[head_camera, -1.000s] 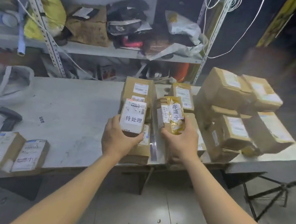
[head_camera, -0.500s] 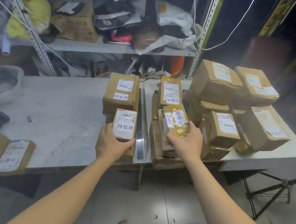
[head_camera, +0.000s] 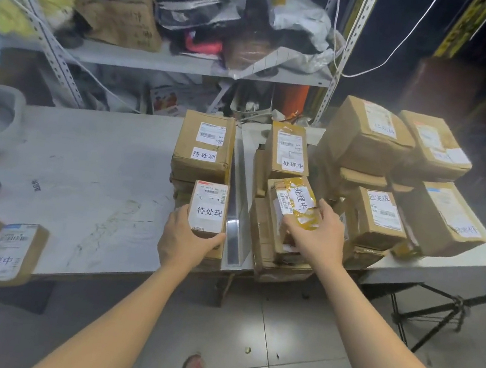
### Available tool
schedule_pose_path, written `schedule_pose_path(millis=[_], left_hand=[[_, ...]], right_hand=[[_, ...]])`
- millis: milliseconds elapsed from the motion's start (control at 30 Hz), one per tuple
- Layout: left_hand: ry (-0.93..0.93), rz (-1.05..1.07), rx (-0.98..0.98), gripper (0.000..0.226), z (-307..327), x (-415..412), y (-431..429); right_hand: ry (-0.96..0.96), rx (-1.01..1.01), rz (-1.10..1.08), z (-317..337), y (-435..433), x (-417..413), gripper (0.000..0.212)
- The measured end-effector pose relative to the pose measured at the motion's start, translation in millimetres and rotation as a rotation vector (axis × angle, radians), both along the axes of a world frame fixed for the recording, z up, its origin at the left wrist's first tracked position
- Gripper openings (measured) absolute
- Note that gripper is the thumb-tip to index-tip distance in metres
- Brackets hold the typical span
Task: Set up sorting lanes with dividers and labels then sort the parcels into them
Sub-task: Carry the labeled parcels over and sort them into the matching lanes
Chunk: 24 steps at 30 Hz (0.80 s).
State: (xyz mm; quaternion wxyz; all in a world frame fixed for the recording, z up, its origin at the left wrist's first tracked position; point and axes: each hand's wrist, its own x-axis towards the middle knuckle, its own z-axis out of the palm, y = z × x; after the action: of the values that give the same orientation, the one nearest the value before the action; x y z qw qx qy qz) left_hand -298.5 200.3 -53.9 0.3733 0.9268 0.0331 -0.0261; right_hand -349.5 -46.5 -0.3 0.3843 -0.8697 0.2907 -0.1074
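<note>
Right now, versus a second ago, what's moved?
The left hand lowered the white-labelled box onto the stack left of the metal divider; the right hand lowered the yellow-taped parcel onto the stack right of it. Both hands keep their hold. Other parcels stayed put.

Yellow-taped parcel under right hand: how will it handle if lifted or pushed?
Likely stiff: the yellow-taped parcel keeps boxy edges. Its glossy, wrinkled tape may slip under the right hand. Perched atop a stack, it could slide off if pushed.
</note>
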Motion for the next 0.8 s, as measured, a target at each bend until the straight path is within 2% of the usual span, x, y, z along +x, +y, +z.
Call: schedule_pose_path(millis=[167,300,500,667,800], left_hand=[[0.049,0.0,0.064,0.097,19.6,3.6,0.8],[0.027,0.017,0.106,0.086,40.7,-2.0,10.5],[-0.063,0.061,0.308,0.071,80.5,-20.6,56.5],[-0.057,0.059,0.522,0.071,105.0,-35.6,114.5],[-0.017,0.128,0.568,0.073,108.7,-49.3,168.3]], right_hand=[[-0.078,-0.13,0.098,23.3,-4.3,9.7,0.08],[-0.098,-0.164,0.252,33.6,6.9,20.7,0.07],[-0.068,-0.271,0.56,44.1,54.3,31.4,0.067],[-0.032,-0.377,0.749,47.5,109.9,37.8,0.065],[-0.005,-0.407,0.83,47.4,158.3,39.5,0.063]])
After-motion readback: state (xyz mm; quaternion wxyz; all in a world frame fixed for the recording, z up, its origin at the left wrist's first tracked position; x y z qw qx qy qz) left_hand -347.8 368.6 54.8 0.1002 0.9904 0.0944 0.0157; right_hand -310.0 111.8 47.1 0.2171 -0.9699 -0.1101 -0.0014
